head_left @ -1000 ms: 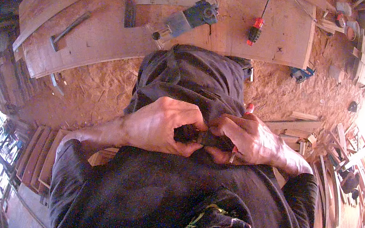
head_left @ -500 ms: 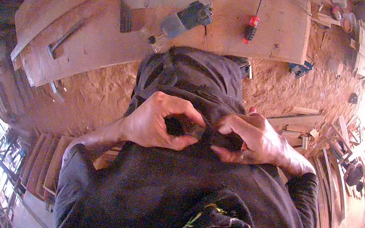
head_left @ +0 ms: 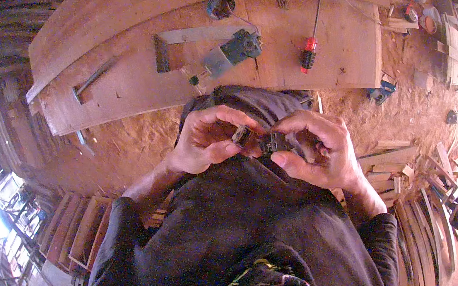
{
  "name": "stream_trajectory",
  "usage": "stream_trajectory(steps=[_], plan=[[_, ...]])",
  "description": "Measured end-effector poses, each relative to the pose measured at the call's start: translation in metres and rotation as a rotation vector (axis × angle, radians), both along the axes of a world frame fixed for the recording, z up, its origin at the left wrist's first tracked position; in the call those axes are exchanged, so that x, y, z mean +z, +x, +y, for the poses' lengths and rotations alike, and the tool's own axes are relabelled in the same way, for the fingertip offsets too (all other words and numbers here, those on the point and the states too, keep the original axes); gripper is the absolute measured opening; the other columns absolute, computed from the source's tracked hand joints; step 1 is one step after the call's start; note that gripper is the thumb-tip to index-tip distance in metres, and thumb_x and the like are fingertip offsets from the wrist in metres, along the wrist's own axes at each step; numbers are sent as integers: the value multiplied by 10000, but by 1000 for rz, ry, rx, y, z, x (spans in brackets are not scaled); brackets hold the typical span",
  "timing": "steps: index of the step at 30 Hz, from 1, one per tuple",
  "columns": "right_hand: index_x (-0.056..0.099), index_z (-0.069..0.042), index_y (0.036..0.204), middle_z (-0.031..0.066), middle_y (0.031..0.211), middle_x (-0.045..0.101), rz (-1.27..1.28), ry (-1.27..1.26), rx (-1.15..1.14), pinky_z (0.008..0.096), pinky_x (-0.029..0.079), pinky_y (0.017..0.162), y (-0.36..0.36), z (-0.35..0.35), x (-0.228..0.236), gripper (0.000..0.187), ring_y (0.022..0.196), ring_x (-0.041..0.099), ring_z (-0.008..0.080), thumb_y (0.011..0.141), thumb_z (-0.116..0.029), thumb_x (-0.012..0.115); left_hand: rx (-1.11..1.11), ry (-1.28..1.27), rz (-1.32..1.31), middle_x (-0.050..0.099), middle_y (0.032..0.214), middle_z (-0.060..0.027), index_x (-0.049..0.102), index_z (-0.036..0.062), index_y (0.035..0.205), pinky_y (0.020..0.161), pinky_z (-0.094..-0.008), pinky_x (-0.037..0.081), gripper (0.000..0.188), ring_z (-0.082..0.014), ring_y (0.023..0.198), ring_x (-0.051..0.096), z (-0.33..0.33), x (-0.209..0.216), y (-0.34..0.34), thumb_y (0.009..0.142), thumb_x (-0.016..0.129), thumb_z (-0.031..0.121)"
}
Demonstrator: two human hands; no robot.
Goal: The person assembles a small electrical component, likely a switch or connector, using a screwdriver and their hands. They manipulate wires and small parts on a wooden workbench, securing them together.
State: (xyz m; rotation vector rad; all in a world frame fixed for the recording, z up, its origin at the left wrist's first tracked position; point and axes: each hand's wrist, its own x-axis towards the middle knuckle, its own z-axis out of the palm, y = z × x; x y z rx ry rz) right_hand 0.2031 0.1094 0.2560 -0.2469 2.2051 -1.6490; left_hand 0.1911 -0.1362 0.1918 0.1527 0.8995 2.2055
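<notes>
My left hand point(head_left: 197, 138) pinches a small dark blocky part point(head_left: 240, 136) between thumb and fingertips. Close beside it, my right hand point(head_left: 319, 150) grips another small dark part point(head_left: 270, 144) the same way. The two parts face each other with a narrow gap, above my dark-clothed lap. Their exact kind is too small to tell. Beyond my hands, on the wooden board point(head_left: 124, 92), lie a grey-blue power tool body point(head_left: 233, 52), a dark blue round tool part point(head_left: 221, 7) and a screwdriver point(head_left: 309, 54) with a red and black handle.
A hammer point(head_left: 91, 81) and an L-shaped square point(head_left: 163, 55) also lie on the board. A blue tool point(head_left: 381, 92) sits on the sawdust-covered ground at the right. Wood offcuts point(head_left: 392, 158) are heaped there, and wooden frames point(head_left: 89, 228) stand at the lower left.
Both hands have risen a little toward the board and turned, bringing the small dark parts into sight between the fingers. The view has shifted slightly.
</notes>
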Motion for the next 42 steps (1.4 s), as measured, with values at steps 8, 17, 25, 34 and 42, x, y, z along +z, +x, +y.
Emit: stream_trajectory(steps=[8, 17, 25, 34, 42], plan=[[692, -18, 1047, 97, 826, 644, 90, 6, -99, 348, 467, 682, -1, 0, -13, 392, 733, 615, 254, 795, -302, 787, 56, -179, 83, 646, 1174, -206, 578, 2, 1219, 819, -411, 569, 414, -263, 958, 666, 6, 2, -9, 874, 712, 188], [707, -7, 1125, 147, 933, 720, -16, -42, -204, 332, 515, 776, 5, -1, -22, 431, 873, 697, 245, 826, -313, 760, 38, -160, 169, 616, 1238, -233, 547, -33, 1243, 980, -444, 500, 384, -306, 1097, 644, 7, 3, -14, 876, 660, -16], [668, -8, 1196, 125, 1108, 720, -176, -152, -201, 336, 513, 892, 7, 3, -22, 331, 1031, 674, 208, 878, -94, 692, 52, -229, 194, 621, 1224, -239, 548, -29, 1240, 996, -451, 485, 395, -310, 1108, 638, 13, 14, -17, 865, 670, -19], [673, -6, 1178, 93, 1068, 720, -239, -222, -295, 311, 515, 855, 6, 1, -25, 316, 988, 661, 153, 875, -92, 702, 103, -158, 139, 610, 1244, -258, 545, -21, 1253, 979, -455, 502, 401, -318, 1092, 649, 16, 8, -20, 875, 671, 18], [674, 3, 1107, 85, 1063, 710, -325, -89, -546, 293, 517, 856, -15, 9, -47, 245, 980, 650, 130, 870, -56, 685, 171, -73, 113, 591, 1255, -289, 547, -9, 1257, 942, -462, 534, 410, -351, 1094, 651, 20, 9, -28, 880, 689, 70]])
